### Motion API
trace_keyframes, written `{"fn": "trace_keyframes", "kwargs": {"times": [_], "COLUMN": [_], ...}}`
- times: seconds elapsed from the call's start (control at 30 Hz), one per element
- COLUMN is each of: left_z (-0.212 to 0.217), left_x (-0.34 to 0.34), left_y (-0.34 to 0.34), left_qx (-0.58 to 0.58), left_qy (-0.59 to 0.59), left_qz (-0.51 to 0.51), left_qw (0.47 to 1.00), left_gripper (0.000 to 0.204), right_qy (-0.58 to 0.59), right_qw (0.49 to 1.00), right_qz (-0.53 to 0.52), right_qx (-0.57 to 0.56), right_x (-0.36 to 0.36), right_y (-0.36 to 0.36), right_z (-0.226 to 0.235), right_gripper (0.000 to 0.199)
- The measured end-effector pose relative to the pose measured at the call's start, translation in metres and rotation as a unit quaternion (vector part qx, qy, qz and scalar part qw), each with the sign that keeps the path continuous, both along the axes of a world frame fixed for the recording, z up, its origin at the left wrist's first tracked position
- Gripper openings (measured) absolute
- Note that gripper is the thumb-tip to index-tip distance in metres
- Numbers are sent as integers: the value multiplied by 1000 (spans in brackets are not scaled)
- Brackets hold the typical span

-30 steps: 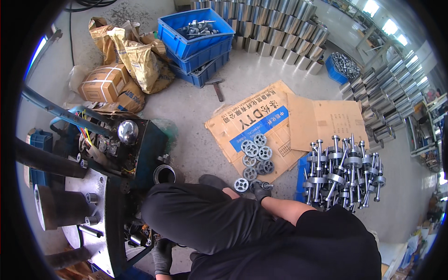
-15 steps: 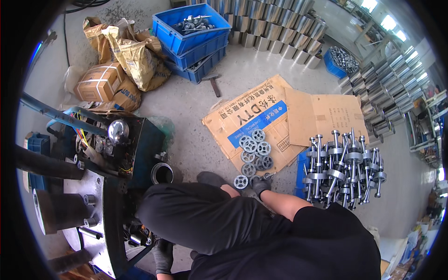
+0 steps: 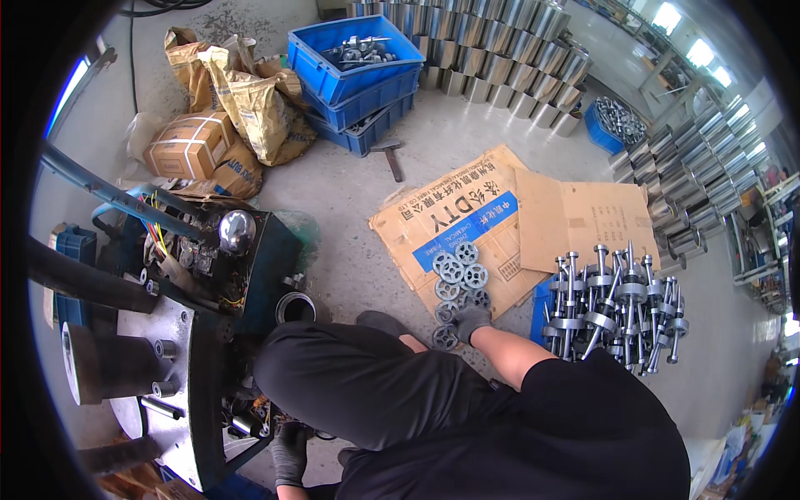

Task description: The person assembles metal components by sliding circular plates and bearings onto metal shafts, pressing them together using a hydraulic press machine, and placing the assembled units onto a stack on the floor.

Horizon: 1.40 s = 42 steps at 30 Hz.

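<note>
My right hand [image 3: 472,320], in a grey glove, reaches down to a cluster of grey spoked metal discs [image 3: 451,269] on the cardboard and floor. Its fingertips are among the nearest discs, and I cannot make out whether they grip one. One disc [image 3: 445,337] lies just left of the wrist, near my dark shoe [image 3: 383,323]. My left hand [image 3: 289,452], also gloved in grey, is low beside the machine [image 3: 179,400], by some wiring and metal parts. My leg and the shadow partly hide its fingers, so its grip does not show.
Flattened cardboard [image 3: 450,208] lies ahead. At right, a blue crate [image 3: 540,312] is heaped with metal shafts bearing collars [image 3: 621,304]. A hammer [image 3: 390,158] rests on the floor near stacked blue crates [image 3: 354,71]. Steel cylinders [image 3: 500,62] stand stacked behind. An open metal cylinder [image 3: 296,308] is near my knee.
My right hand has moved forward from the near edge of the discs onto them. The left hand stays about where it was. The whole view has shifted slightly.
</note>
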<state>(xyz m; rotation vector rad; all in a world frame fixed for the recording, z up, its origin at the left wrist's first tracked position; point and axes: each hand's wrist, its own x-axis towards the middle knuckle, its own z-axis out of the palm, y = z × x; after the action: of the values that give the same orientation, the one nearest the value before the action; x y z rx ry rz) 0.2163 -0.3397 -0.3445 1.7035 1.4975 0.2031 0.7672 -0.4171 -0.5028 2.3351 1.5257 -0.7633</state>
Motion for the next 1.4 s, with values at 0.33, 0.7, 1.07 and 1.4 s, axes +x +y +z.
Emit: {"fn": "trace_keyframes", "kwargs": {"times": [0.33,0.7,1.07,1.4], "left_z": [-33,2,21,23], "left_x": [-21,1,14,10], "left_y": [-1,6,8,10], "left_qx": [-22,4,31,59], "left_qy": [-41,18,14,10], "left_qz": [12,-16,-40,-52], "left_qw": [999,1000,999,997], "left_gripper": [23,24,19,23], "right_qy": [27,167,46,234], "right_qw": [982,971,986,868], "right_qz": [62,-138,118,-432], "right_qx": [-176,-102,-110,71], "right_x": [19,29,2,21], "right_y": [46,32,25,3], "right_z": [-15,18,-30,-20], "right_gripper": [52,50,50,53]}}
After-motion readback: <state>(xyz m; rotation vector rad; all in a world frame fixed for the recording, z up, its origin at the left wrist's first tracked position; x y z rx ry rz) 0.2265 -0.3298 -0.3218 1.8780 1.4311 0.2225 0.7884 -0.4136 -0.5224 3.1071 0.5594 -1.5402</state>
